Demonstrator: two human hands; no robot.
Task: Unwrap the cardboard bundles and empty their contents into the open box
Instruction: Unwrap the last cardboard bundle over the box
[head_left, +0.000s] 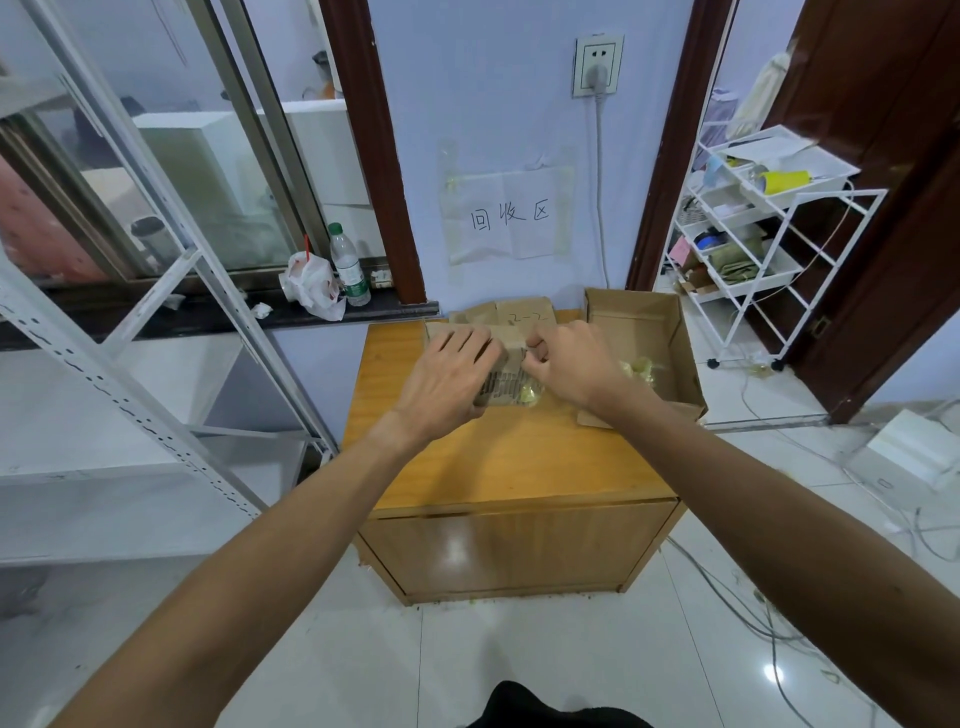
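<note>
The cardboard bundle (506, 387) on the worktop (509, 457), beside the open box (644, 332), is gripped by the left hand (452, 374) and its wrap (530, 397) is pinched by the right hand (566, 364); the wrap is best peeled slowly.

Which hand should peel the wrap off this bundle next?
Right. The right hand pinches at the bundle near its far edge, while the left hand holds it steady.
</note>
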